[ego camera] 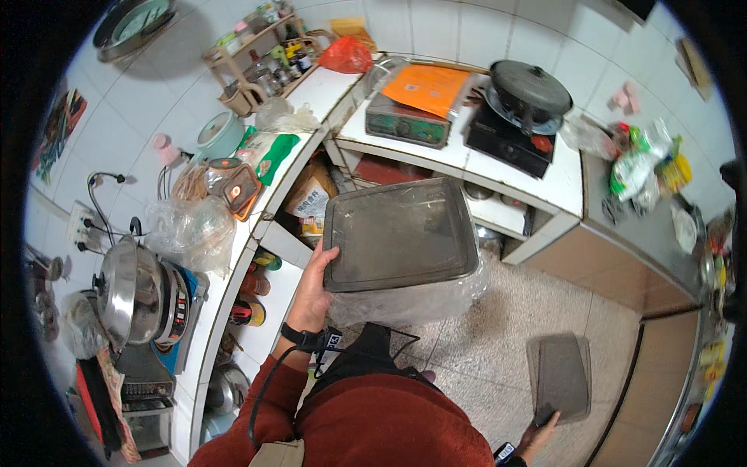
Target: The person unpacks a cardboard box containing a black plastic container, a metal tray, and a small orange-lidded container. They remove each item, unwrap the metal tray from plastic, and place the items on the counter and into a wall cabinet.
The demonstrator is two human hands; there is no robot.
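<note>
A large rectangular container with a dark grey lid (pixel 402 233) and clear plastic film around its sides is held at its left edge by my left hand (pixel 318 289), the thumb resting on the lid's rim. Out to the lower right, my right hand (pixel 540 435) grips the near end of a flat, dark translucent rectangular panel or lid (pixel 560 373), somewhat blurred, above the tiled floor. Both wrists wear dark straps. How the container's underside is supported is hidden.
The white-tiled counter (pixel 350 131) curves around ahead, with an orange packet (pixel 429 87) and a covered wok (pixel 531 96) on a stove. A steel pot (pixel 131 292) stands left. Open shelves lie under the counter; a brown-fronted cabinet (pixel 607 268) is at right.
</note>
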